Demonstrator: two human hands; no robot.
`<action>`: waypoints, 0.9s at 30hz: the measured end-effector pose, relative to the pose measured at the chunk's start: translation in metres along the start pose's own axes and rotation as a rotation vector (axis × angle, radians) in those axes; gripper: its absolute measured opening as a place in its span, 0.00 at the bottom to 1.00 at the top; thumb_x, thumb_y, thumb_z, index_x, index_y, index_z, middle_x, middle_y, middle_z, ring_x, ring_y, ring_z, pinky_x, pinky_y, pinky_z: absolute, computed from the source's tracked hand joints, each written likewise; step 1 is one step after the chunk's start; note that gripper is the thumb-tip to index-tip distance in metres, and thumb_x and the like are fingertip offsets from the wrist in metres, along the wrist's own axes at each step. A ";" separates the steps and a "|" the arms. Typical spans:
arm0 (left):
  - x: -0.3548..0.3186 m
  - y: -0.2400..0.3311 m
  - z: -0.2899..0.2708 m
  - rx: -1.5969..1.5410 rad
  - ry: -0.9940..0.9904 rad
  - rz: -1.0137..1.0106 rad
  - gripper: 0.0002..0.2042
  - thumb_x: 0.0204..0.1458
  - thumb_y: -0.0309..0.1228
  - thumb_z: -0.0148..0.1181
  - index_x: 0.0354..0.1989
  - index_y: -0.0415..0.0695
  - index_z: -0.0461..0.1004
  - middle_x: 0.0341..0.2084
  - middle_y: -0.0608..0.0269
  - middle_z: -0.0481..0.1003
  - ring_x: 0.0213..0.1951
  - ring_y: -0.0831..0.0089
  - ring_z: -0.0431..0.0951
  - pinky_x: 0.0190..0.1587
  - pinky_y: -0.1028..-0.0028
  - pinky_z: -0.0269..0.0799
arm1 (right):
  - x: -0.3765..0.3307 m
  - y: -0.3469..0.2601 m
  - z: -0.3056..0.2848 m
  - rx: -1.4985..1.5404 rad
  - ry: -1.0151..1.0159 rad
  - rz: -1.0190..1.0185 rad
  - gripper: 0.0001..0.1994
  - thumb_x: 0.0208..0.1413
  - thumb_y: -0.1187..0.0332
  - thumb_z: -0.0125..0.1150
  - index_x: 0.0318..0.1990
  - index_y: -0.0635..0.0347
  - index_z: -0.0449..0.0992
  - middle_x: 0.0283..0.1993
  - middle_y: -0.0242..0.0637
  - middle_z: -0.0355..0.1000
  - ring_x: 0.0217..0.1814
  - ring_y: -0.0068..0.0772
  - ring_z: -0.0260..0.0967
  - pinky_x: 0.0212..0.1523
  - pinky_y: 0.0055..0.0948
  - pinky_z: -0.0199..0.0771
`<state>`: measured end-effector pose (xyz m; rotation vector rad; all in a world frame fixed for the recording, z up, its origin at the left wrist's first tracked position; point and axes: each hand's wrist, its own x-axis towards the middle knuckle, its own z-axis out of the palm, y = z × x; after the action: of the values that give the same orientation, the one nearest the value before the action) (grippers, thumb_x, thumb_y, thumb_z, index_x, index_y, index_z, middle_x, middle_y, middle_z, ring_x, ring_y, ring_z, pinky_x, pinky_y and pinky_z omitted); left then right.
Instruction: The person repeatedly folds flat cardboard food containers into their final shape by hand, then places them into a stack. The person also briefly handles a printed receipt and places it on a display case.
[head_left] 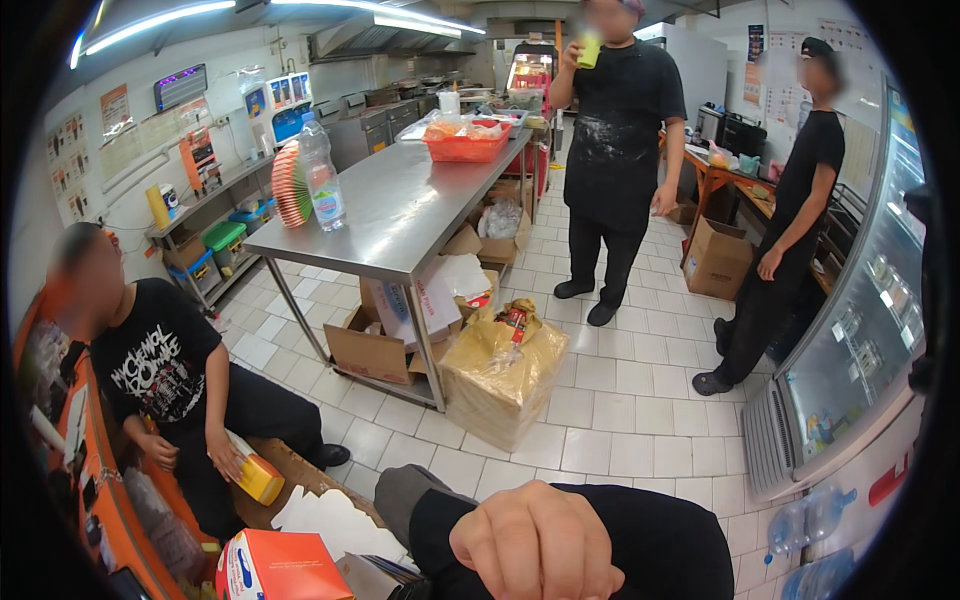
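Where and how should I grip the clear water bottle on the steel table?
Probably around the middle of the bottle, coming from the right of the picture: it stands upright with a long rounded body, and the striped stack crowds its left side.

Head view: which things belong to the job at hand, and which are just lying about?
Probably in use (nearest the wearer's hand; no held object visible):
orange-red box
jagged white sheet

Lying about:
clear bottle
red basket
gold-wrapped block
open cardboard box
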<state>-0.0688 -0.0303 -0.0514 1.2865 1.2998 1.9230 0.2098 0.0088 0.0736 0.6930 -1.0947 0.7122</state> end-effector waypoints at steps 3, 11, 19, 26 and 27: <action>-0.003 0.002 -0.005 0.005 0.019 0.000 0.23 0.50 0.28 0.62 0.53 0.33 0.64 0.44 0.48 0.74 0.45 0.64 0.75 0.50 0.67 0.70 | -0.003 0.000 -0.002 0.034 -0.007 0.052 0.08 0.51 0.64 0.64 0.27 0.59 0.80 0.32 0.37 0.76 0.32 0.30 0.73 0.29 0.21 0.73; -0.009 0.003 -0.016 -0.024 0.061 0.015 0.24 0.49 0.29 0.62 0.53 0.34 0.64 0.44 0.47 0.74 0.46 0.63 0.75 0.52 0.66 0.69 | -0.007 0.020 -0.005 0.076 -0.058 -0.016 0.11 0.49 0.61 0.65 0.28 0.61 0.80 0.32 0.38 0.76 0.33 0.34 0.74 0.39 0.28 0.75; -0.027 0.000 -0.030 -0.080 0.138 0.011 0.24 0.49 0.30 0.63 0.53 0.34 0.64 0.44 0.47 0.74 0.47 0.63 0.75 0.53 0.66 0.69 | -0.026 0.030 0.007 0.291 -0.010 0.349 0.11 0.48 0.61 0.62 0.30 0.61 0.80 0.34 0.40 0.75 0.36 0.39 0.75 0.49 0.35 0.70; -0.041 0.025 -0.027 -0.207 0.294 -0.113 0.21 0.44 0.23 0.66 0.47 0.33 0.67 0.42 0.53 0.76 0.44 0.70 0.76 0.52 0.72 0.68 | -0.049 0.051 0.033 0.486 0.047 0.546 0.12 0.47 0.61 0.62 0.33 0.62 0.79 0.35 0.41 0.75 0.37 0.40 0.75 0.49 0.35 0.70; -0.041 0.029 -0.028 -0.197 0.298 -0.121 0.20 0.44 0.23 0.67 0.46 0.33 0.68 0.42 0.54 0.76 0.44 0.71 0.76 0.52 0.72 0.68 | -0.051 0.053 0.036 0.524 0.045 0.567 0.12 0.47 0.61 0.62 0.33 0.62 0.79 0.35 0.41 0.75 0.37 0.40 0.75 0.49 0.35 0.70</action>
<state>-0.0722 -0.0870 -0.0465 0.8308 1.2547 2.1518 0.1334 0.0035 0.0438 0.8051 -1.0768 1.5294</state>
